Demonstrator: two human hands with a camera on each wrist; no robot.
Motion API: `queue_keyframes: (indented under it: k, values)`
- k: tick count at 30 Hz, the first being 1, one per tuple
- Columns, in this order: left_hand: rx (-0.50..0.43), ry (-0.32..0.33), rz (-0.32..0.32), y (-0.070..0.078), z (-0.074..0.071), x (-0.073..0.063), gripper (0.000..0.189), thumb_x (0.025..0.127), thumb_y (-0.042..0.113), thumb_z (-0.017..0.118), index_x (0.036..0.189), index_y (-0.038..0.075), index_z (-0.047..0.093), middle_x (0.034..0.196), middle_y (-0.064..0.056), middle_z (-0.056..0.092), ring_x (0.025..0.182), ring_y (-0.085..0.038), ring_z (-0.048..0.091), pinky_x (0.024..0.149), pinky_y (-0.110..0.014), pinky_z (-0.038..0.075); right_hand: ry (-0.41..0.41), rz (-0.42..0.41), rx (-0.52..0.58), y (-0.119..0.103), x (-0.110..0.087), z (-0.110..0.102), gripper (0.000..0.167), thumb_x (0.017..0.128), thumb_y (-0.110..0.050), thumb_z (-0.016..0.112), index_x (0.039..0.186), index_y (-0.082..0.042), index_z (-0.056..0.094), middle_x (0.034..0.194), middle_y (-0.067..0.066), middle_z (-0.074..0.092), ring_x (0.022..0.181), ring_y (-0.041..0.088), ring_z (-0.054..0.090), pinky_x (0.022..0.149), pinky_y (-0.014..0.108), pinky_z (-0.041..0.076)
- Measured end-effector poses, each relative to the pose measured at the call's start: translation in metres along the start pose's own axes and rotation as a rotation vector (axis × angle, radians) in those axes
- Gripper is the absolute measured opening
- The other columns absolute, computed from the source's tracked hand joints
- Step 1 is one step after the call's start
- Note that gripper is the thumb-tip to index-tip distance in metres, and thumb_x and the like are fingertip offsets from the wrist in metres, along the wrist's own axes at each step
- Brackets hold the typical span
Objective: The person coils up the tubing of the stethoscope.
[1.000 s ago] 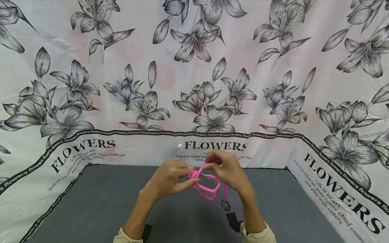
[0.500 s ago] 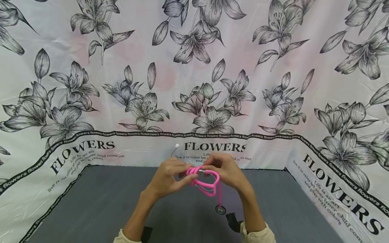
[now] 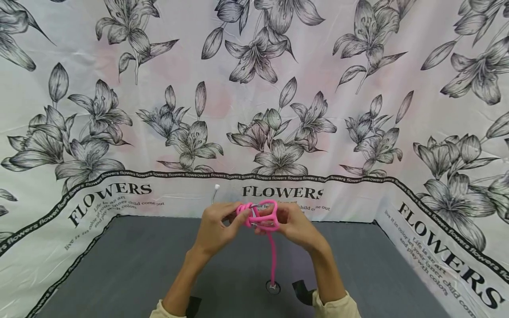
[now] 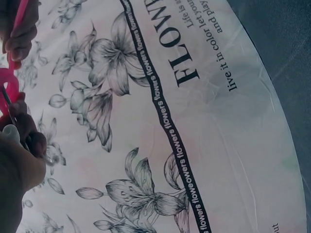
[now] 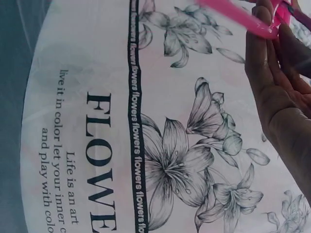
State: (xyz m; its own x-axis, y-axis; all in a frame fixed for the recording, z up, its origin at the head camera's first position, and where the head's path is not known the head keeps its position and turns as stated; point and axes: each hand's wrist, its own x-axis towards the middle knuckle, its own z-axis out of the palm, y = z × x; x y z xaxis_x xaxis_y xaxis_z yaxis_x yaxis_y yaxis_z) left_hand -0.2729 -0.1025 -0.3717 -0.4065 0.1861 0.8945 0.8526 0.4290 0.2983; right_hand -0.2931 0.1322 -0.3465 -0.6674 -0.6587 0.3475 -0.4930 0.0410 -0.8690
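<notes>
Between both hands is a pink stethoscope (image 3: 269, 217), its tubing wound into a looped bundle around the metal ear tubes. The left hand (image 3: 216, 227) grips the wrapped end with thumb and fingers. At the bundle's other side, the right hand (image 3: 300, 227) holds the pink loop, some of its fingers hidden behind the tubing. One length of tube (image 3: 272, 258) hangs down to the round chest piece (image 3: 273, 287), low over the table. A white ear tip (image 3: 217, 187) pokes up above the left hand. In the right wrist view, pink tubing (image 5: 243, 17) crosses the fingers.
A dark grey table (image 3: 139, 265) spreads beneath the hands. Behind it and along both sides hangs a white flower-printed cloth (image 3: 222, 145). Black straps (image 3: 303, 292) show at the wrists by the cream sleeves (image 3: 337, 307).
The bundle has tipped up and shifted slightly, its loop now raised between the hands. The chest piece has swung left and lower. The ear tip has moved left. The right hand has lowered slightly.
</notes>
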Motion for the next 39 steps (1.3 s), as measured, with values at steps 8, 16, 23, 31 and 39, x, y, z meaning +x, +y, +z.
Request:
queue_keyframes:
  k: [8,16,23,31,39]
  values:
    - [0.1,0.222,-0.096,0.002,-0.005,0.003,0.007,0.09,0.006,0.077,0.096,0.003,0.081,0.072,-0.003,0.075,0.06,-0.009,0.063,0.054,-0.017,0.048,-0.176,-0.023,0.011,0.004,0.009,0.021,0.019,0.104,-0.008,0.063,0.112,0.008,0.069,0.096,0.035,0.072,0.082,0.016,0.077,0.077,0.04,0.065]
    - [0.28,0.25,-0.096,0.006,0.0,0.002,0.014,0.091,0.014,0.078,0.094,0.001,0.08,0.062,-0.002,0.066,0.057,-0.01,0.054,0.058,-0.024,0.04,-0.162,-0.053,-0.121,-0.004,0.004,0.025,0.017,0.105,-0.01,0.061,0.11,0.002,0.072,0.088,0.023,0.073,0.078,0.008,0.07,0.077,0.029,0.061]
    - [0.374,0.257,-0.124,0.008,0.002,-0.001,0.019,0.091,0.019,0.079,0.09,-0.001,0.08,0.059,-0.002,0.061,0.055,-0.011,0.048,0.057,-0.023,0.037,-0.203,-0.066,-0.206,-0.007,0.001,0.025,0.015,0.103,-0.011,0.065,0.113,-0.001,0.07,0.088,0.019,0.074,0.082,0.014,0.071,0.081,0.027,0.062]
    - [0.514,0.228,-0.07,0.007,0.004,-0.002,0.028,0.093,0.026,0.078,0.091,-0.003,0.079,0.058,-0.003,0.06,0.052,-0.011,0.044,0.055,-0.025,0.035,-0.187,-0.199,-0.435,-0.012,-0.002,0.029,0.004,0.098,-0.007,0.07,0.099,-0.006,0.066,0.078,0.005,0.067,0.07,-0.003,0.057,0.063,0.02,0.056]
    - [0.641,0.169,0.015,0.01,0.002,0.0,0.03,0.087,0.03,0.084,0.091,0.001,0.078,0.057,-0.001,0.058,0.049,-0.014,0.042,0.051,-0.029,0.037,-0.051,-0.304,-0.736,-0.025,-0.007,0.034,0.009,0.093,0.002,0.073,0.096,-0.006,0.07,0.083,-0.001,0.063,0.076,0.003,0.055,0.072,0.017,0.052]
